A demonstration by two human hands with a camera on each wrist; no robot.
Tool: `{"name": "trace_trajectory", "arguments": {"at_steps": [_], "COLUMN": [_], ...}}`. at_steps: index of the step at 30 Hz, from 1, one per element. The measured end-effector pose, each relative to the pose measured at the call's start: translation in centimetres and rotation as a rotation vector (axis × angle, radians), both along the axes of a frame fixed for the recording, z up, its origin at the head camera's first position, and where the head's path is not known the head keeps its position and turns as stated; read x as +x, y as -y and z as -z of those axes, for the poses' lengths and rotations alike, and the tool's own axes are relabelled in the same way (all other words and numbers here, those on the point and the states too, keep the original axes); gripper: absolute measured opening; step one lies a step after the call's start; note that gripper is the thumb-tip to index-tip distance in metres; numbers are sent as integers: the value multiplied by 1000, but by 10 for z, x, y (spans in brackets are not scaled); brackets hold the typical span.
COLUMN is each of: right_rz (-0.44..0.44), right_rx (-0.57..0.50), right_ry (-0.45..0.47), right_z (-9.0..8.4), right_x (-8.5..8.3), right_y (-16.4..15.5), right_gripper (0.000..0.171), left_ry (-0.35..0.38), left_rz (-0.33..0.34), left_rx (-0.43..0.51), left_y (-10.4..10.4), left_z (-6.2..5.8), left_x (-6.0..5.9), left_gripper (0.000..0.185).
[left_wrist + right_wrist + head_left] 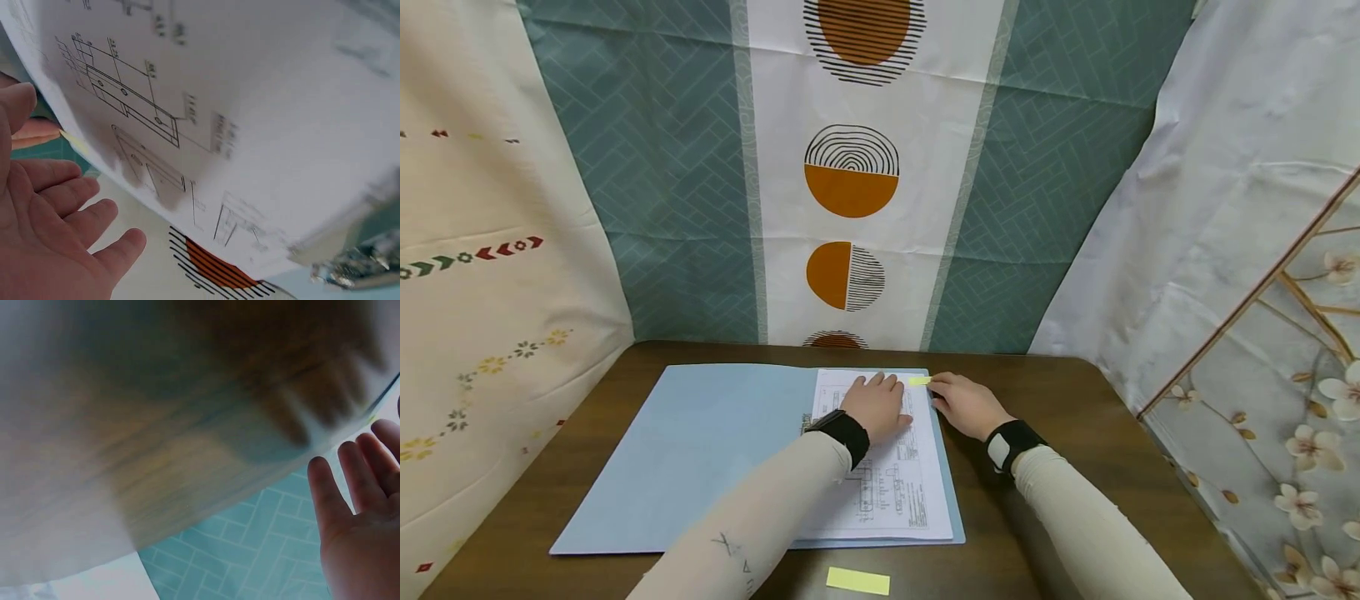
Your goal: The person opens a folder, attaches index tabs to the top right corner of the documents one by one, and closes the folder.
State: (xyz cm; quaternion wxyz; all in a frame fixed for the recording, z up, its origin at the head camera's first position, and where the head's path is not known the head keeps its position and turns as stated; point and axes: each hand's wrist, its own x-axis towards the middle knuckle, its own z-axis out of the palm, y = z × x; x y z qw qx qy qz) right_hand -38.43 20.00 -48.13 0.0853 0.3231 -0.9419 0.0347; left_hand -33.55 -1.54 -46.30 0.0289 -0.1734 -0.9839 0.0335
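Observation:
A sheaf of printed drawing sheets (917,467) lies in the right half of an opened light-blue folder (700,442). On the top sheet rests my left hand (876,406), its fingers spread loosely. At the sheet's upper right corner is a yellow sticky note (919,381). My right hand (967,406) pinches the note's right end at the paper's edge. The left wrist view shows line drawings on the paper (206,112) and the loosely extended left fingers (87,206). In the right wrist view, the right hand's outer fingers (356,481) are extended; its pinch is mostly out of frame.
Another yellow sticky note (858,581) lies on the brown table (1015,542) near its front edge. A shiny metal clip (353,269) sits by the folder's spine. Patterned cloths (685,167) hang behind and at both sides of the table.

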Motion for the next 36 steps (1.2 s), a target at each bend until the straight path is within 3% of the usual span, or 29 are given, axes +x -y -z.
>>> {"name": "trace_trajectory", "arguments": {"at_steps": [4,8,12,27,31,36], "right_rz": [-17,-37,-50,-125,-135,-162], "right_rx": [-2,-15,-23,-11,-8,-1], "right_ry": [7,27,54,64,40,11], "right_z": [-4,-6,-8,-19,-18,-16], "right_x": [16,35,54,122,136,149], "right_y": [-7,-13,-16,-24,-26,-28], "right_gripper": [46,52,55,49,47,44], "left_ry": [-3,16,18,-5,-18,-8], "left_rz": [28,84,145,317,369,384], "left_rx": [44,86,85,40,18,16], "left_y": [3,4,3,10,11,13], "left_z": [0,-9,-14,-12,-10,-8], "left_x": [13,34,55,119,132,140], "left_gripper": [71,70,70,69,67,65]}}
